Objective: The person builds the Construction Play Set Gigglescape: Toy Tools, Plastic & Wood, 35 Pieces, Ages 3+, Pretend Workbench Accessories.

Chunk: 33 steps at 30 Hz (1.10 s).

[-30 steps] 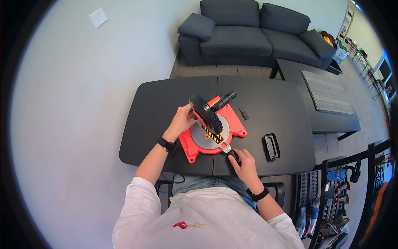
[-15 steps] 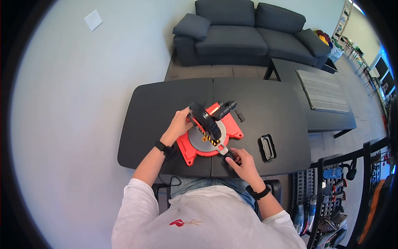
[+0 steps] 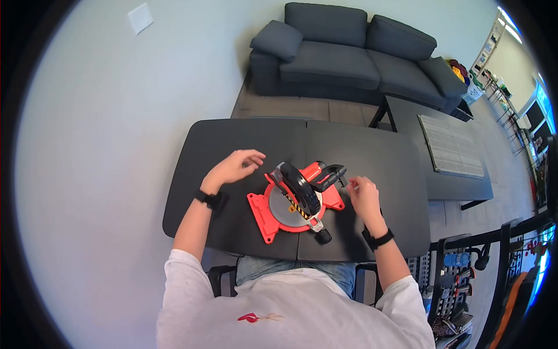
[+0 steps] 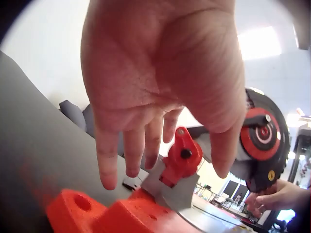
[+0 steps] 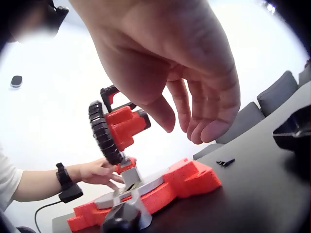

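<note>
A red and black toy miter saw [image 3: 267, 218] stands on the black table [image 3: 232, 136], its toothed black blade [image 3: 302, 189] raised over the grey round base. My left hand [image 3: 232, 167] hovers left of the saw, holding nothing; in the left wrist view its fingers [image 4: 133, 150] hang apart near a red lever [image 4: 184, 155]. To the saw's right, my right hand [image 3: 365, 198] is in the air with fingers loosely bent and empty. Below it, a small black piece [image 5: 225, 162] lies on the table in the right wrist view. The black front knob [image 3: 323, 236] is untouched.
At the right edge of the right wrist view sits a black tray [image 5: 296, 128]. Beyond the table are a dark sofa [image 3: 331, 61] and a low table [image 3: 407, 128] with a grey mat [image 3: 450, 145]. A black rack [image 3: 459, 279] stands at lower right.
Both hands have let go of the saw. The left moved left and away from it; the right left the front knob and moved up and to the right.
</note>
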Motion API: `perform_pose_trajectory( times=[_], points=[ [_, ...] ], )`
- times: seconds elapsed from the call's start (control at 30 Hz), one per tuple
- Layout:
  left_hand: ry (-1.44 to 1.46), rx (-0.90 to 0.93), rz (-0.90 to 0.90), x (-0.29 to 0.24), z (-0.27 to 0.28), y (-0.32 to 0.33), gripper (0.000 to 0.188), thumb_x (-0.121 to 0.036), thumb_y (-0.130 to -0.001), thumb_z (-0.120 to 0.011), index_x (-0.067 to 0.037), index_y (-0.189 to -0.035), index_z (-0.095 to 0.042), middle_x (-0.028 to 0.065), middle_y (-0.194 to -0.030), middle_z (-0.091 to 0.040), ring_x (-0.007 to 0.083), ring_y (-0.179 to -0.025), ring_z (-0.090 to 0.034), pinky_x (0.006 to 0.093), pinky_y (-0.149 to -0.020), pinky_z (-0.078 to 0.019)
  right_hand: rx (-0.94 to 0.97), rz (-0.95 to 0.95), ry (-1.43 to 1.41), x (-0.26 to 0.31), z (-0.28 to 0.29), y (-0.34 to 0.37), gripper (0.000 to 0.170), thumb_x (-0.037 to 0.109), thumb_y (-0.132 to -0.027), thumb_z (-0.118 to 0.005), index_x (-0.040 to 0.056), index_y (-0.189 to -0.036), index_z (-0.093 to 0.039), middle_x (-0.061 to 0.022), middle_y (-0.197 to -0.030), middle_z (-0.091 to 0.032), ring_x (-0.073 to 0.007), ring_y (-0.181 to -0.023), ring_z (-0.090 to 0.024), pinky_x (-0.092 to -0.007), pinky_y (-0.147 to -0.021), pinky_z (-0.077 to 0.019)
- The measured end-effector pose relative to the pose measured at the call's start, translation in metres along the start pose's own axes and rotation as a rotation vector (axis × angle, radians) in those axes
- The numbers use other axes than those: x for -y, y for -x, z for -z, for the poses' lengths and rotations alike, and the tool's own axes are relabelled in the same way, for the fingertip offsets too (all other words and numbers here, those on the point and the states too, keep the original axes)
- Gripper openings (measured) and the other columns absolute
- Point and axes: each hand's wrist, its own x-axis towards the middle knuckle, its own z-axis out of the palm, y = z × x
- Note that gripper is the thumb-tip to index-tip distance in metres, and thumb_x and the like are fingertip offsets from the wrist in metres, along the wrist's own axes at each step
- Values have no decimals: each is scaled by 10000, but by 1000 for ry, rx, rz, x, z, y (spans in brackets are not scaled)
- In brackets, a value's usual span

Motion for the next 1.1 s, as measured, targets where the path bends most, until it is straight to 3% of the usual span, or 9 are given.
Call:
perform_pose_trajectory(
  times=[0.1,0.2,0.3,0.4,0.63,0.8,0.93,0.97,1.1],
  points=[
    [-224,-55,-103,10,-5,-32,260,-150,-979,-724,6,-1188,-728,146,-1049,-770,227,-906,-747,361,-809,-586,51,32,178,-6,-23,-22,193,114,-898,-780,8,-1045,-715,-187,-989,-710,-401,-938,-719,-499,-797,-589],
    [-366,19,-148,19,-22,-63,312,-237,-971,-758,1,-1171,-733,154,-1016,-761,274,-865,-739,386,-791,-583,104,11,273,-10,-41,-34,235,126,-871,-814,0,-1038,-708,-212,-1019,-702,-428,-953,-713,-510,-828,-591],
    [-358,40,23,9,-40,-81,382,-311,-946,-788,-3,-1165,-729,145,-998,-742,304,-895,-714,407,-803,-572,113,-28,291,-15,-51,-40,264,138,-849,-841,-3,-1022,-700,-218,-1029,-698,-443,-956,-710,-514,-846,-591],
    [-447,-22,7,10,-53,-92,422,-352,-924,-805,-7,-1151,-723,136,-1001,-720,309,-955,-691,416,-846,-560,86,-47,266,-21,-52,-38,293,155,-836,-859,1,-1025,-697,-218,-1030,-705,-435,-963,-712,-509,-839,-591],
    [-441,-58,-93,27,-63,-105,311,-212,-885,-834,-14,-1091,-710,140,-1036,-716,330,-992,-682,433,-888,-554,226,-235,158,-20,-40,-38,278,171,-802,-883,13,-954,-713,-192,-948,-742,-399,-940,-727,-474,-798,-586],
    [-422,-43,-40,30,-59,-98,237,-95,-883,-813,4,-1070,-708,168,-1011,-732,349,-980,-715,440,-866,-569,158,-111,-3,4,-21,-22,203,98,-821,-844,-1,-954,-727,-167,-897,-724,-367,-837,-715,-446,-731,-572],
    [-222,-133,-107,16,-42,-58,207,-72,-923,-774,33,-1079,-689,179,-964,-768,321,-903,-756,417,-821,-580,79,-77,-185,16,-7,-7,180,20,-859,-779,-5,-1036,-756,-157,-885,-705,-298,-766,-694,-394,-681,-558],
    [-190,-183,-136,16,-38,-43,211,-74,-930,-774,32,-1089,-684,161,-936,-775,249,-825,-748,379,-776,-576,77,-38,-212,17,-6,-3,179,11,-865,-768,-4,-1043,-759,-156,-888,-704,-287,-763,-693,-384,-679,-557],
    [-170,-211,45,-33,-28,26,228,-82,-936,-784,19,-1121,-694,115,-883,-759,134,-720,-647,309,-704,-541,88,117,-307,25,-2,-2,194,-20,-873,-741,-3,-1065,-764,-161,-897,-699,-279,-758,-689,-370,-681,-556]
  ],
)
